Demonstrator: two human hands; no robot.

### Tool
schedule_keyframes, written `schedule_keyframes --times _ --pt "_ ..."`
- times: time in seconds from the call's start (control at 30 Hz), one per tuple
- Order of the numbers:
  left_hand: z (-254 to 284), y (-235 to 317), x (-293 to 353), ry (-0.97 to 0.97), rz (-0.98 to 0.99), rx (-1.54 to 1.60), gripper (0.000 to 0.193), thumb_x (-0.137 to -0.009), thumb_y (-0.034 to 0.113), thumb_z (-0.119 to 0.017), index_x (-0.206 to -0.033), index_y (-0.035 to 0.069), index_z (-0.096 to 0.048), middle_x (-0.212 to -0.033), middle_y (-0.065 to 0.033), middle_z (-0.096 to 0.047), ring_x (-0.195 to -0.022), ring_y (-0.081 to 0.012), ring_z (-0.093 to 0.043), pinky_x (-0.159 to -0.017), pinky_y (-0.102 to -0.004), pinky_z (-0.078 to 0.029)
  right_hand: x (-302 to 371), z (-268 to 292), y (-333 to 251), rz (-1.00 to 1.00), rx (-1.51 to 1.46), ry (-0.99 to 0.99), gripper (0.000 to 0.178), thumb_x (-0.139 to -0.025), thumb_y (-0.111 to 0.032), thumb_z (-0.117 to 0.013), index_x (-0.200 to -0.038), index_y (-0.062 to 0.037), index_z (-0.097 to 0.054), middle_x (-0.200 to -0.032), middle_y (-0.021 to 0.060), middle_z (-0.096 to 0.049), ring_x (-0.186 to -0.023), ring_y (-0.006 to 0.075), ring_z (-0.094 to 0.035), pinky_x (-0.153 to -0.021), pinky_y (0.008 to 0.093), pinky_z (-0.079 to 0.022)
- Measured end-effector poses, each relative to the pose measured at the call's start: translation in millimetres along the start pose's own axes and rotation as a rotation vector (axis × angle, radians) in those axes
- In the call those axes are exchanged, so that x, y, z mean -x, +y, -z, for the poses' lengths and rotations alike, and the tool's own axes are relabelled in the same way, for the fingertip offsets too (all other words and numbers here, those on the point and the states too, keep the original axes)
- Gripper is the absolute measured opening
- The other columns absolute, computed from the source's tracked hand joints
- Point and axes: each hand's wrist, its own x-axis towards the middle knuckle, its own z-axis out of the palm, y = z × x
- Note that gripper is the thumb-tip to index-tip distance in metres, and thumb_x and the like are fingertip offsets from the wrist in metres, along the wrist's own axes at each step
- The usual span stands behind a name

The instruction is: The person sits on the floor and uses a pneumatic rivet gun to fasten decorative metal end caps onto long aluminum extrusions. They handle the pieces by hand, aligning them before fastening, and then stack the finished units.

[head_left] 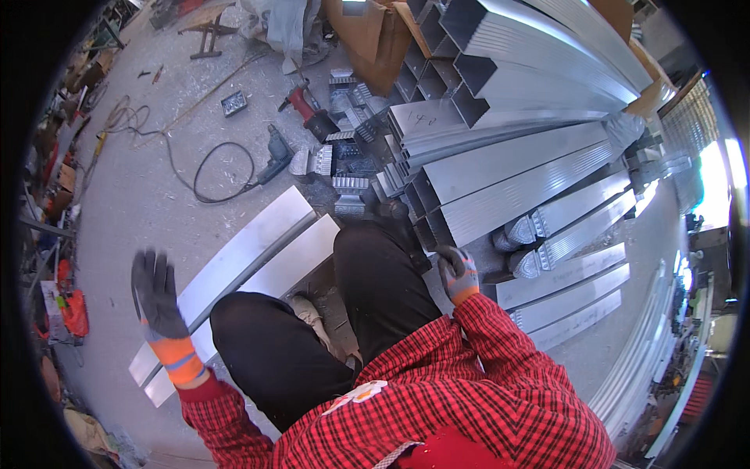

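My left hand [158,301], in a grey glove with an orange cuff, is raised on the left with its fingers stretched out. It holds nothing and is above the floor, beside two long silver metal profiles [251,244]. These profiles lie partly behind my bent left leg. My right hand [458,273], gloved alike, is just right of my right knee. Its fingers are loosely bent, with a gap to the thumb, and no held thing shows. Close to its right lie several flat silver profiles [564,283] and two profiles with ornate cast ends [525,262].
Large square metal tubes [539,70] are stacked at the far right. Ridged metal end pieces [350,184] lie ahead of my knees, near a corded drill [275,156] and a red power tool [305,109]. A small metal tray [233,103] and a cardboard box [367,43] stand farther off.
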Motion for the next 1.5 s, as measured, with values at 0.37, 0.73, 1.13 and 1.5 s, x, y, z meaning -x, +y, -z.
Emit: schedule_keyframes --times 0.37,0.73,1.13,1.5 --pt "-359.2 -163.2 85.5 -0.783 0.87 -0.17 0.057 -0.085 0.045 -0.065 -0.122 0.003 -0.057 -0.105 -0.0106 -0.063 -0.091 -0.0202 -0.058 -0.076 -0.0314 -0.046 73.6 -37.6 52.4 -0.4 -0.616 -0.198 0.024 -0.093 -0.019 -0.055 -0.112 -0.0062 -0.063 -0.089 0.0026 -0.066 -0.074 0.0076 -0.056 -0.065 0.024 -0.047" --pt "-432.2 -217.0 87.2 -0.672 0.725 -0.321 0.036 -0.075 0.03 -0.079 -0.096 0.006 -0.061 -0.075 -0.0046 -0.06 -0.06 -0.0177 -0.056 -0.059 -0.0334 -0.048 78.8 2.2 98.4 -0.605 -0.945 -0.095 0.027 -0.094 -0.025 -0.056 -0.112 -0.0061 -0.065 -0.093 0.0044 -0.068 -0.076 0.0096 -0.06 -0.067 0.0254 -0.049" --pt "-393.9 68.5 60.5 -0.721 0.563 -0.003 0.043 -0.08 0.025 -0.074 -0.112 -0.001 -0.061 -0.099 -0.0098 -0.068 -0.082 -0.0167 -0.068 -0.076 -0.0274 -0.055 -81.2 149.1 69.0 -0.554 -1.645 0.402 0.084 -0.085 -0.068 -0.044 -0.139 -0.0047 -0.034 -0.141 0.0181 -0.034 -0.13 0.0344 -0.036 -0.102 0.0498 -0.037" --pt "-200.6 186.7 79.0 -0.443 0.226 -0.082 0.031 -0.09 0.019 -0.06 -0.115 0.0 -0.062 -0.108 -0.0097 -0.065 -0.101 -0.0175 -0.063 -0.088 -0.0292 -0.05 -125.9 162.8 102.9 -0.027 -1.769 0.551 0.096 -0.077 -0.077 -0.044 -0.143 -0.0092 -0.032 -0.145 0.012 -0.036 -0.131 0.0288 -0.037 -0.107 0.0508 -0.032"
